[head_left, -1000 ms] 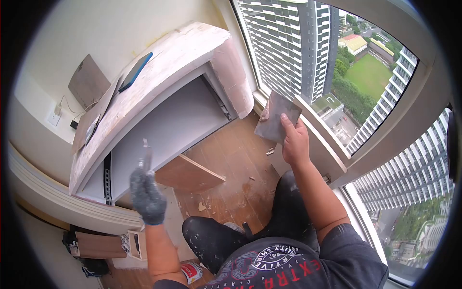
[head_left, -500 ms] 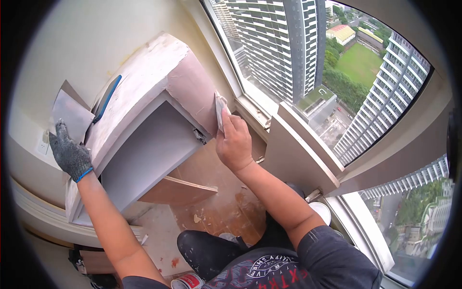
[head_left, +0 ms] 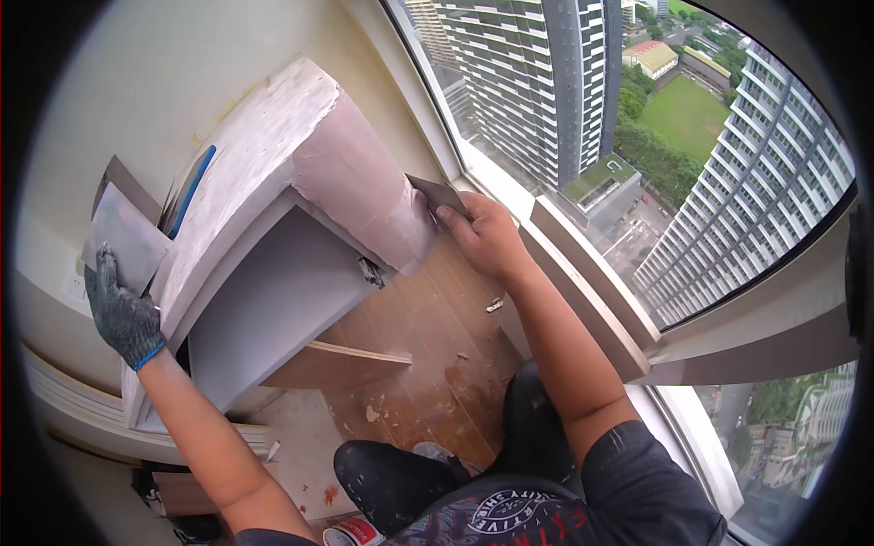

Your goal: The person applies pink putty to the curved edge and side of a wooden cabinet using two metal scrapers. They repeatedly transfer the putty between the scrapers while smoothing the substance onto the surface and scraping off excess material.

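Note:
My right hand (head_left: 487, 237), bare, pinches a thin flat metal putty scraper (head_left: 441, 194). The blade's edge is at the right side of the pinkish, putty-coated end panel (head_left: 360, 173) of a cabinet. Out to the left, my left hand (head_left: 126, 314) wears a dark grey knit glove with a blue cuff. Its fingers lie along a thin grey metal plate (head_left: 132, 237) and hold it upright by the cabinet top. A darker sheet shows partly behind that plate. Beside it, a blue-edged tool (head_left: 193, 191) rests on the white-patched cabinet top (head_left: 264, 127).
The cabinet's grey open recess (head_left: 273, 282) faces me, with a dark fitting (head_left: 371, 271) at its corner. A wooden board (head_left: 341, 364) stands below. Dried spots mark the brown floor (head_left: 446, 337). A labelled tub (head_left: 353, 530) sits by my leg. Tall windows line the right.
My right hand and its scraper have moved right, and the blade has turned from steep to slanting across the panel's edge. My left hand and plate have shifted slightly down and left.

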Demonstrator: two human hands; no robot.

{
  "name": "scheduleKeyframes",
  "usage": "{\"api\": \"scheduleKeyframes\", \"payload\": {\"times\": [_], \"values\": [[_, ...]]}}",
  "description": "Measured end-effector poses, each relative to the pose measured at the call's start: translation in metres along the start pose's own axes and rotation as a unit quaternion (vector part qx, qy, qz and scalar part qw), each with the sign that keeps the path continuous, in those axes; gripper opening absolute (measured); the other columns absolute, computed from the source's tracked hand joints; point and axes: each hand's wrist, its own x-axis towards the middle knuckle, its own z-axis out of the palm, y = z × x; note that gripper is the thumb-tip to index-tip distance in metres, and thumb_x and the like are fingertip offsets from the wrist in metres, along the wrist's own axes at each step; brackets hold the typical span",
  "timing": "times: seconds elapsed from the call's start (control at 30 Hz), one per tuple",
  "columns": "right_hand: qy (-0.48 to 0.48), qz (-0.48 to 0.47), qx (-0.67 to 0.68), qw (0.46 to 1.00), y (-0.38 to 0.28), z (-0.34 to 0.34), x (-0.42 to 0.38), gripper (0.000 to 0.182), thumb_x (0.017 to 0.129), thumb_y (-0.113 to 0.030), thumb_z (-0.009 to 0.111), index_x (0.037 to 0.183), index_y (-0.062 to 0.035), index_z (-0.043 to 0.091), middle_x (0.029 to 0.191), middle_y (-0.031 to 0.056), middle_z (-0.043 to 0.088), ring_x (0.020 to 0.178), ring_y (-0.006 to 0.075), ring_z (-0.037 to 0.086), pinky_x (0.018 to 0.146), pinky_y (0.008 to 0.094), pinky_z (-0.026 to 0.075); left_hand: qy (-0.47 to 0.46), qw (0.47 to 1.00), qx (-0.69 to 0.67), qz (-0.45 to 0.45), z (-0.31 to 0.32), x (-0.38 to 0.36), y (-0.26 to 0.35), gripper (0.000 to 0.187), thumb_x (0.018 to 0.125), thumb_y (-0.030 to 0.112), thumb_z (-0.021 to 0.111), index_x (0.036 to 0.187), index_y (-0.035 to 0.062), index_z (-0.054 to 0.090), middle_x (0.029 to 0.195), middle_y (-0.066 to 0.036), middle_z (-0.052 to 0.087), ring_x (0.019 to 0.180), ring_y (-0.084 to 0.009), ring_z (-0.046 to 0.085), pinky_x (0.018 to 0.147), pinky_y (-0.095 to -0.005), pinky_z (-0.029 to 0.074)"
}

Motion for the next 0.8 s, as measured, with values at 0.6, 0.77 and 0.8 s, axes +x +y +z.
{"api": "scheduleKeyframes", "payload": {"times": [0.6, 0.77, 0.8], "values": [[0.053, 0.047, 0.023, 0.997, -0.014, -0.015, -0.007, 0.022, 0.095, -0.011, 0.062, 0.111, 0.0031, 0.064, 0.093, 0.0188, 0.071, 0.081, 0.0257, 0.068, 0.073, 0.0346, 0.051, 0.000, 1.000, -0.008, 0.017, -0.002, -0.001, -0.002, 0.067, 0.064, -0.008, 0.071, 0.129, 0.0012, 0.061, 0.135, -0.015, 0.061, 0.130, -0.0335, 0.052, 0.111, -0.0375, 0.042], [0.021, 0.024, 0.046, 0.998, 0.016, -0.002, 0.030, 0.021, 0.095, -0.014, 0.059, 0.108, 0.0020, 0.065, 0.088, 0.0233, 0.068, 0.080, 0.0380, 0.065, 0.076, 0.0418, 0.050, 0.000, 1.000, -0.017, 0.015, -0.003, 0.000, -0.002, 0.066, 0.063, -0.006, 0.072, 0.128, 0.0003, 0.062, 0.133, -0.015, 0.062, 0.130, -0.0337, 0.053, 0.110, -0.0370, 0.042], [-0.003, 0.033, 0.045, 0.998, 0.017, -0.002, 0.035, 0.022, 0.095, -0.013, 0.059, 0.110, 0.0017, 0.065, 0.089, 0.0235, 0.068, 0.081, 0.0387, 0.065, 0.077, 0.0419, 0.050, -0.002, 1.000, -0.015, 0.015, -0.003, -0.001, -0.002, 0.066, 0.063, -0.006, 0.073, 0.128, 0.0002, 0.062, 0.133, -0.015, 0.062, 0.130, -0.0337, 0.053, 0.110, -0.0370, 0.042]]}}
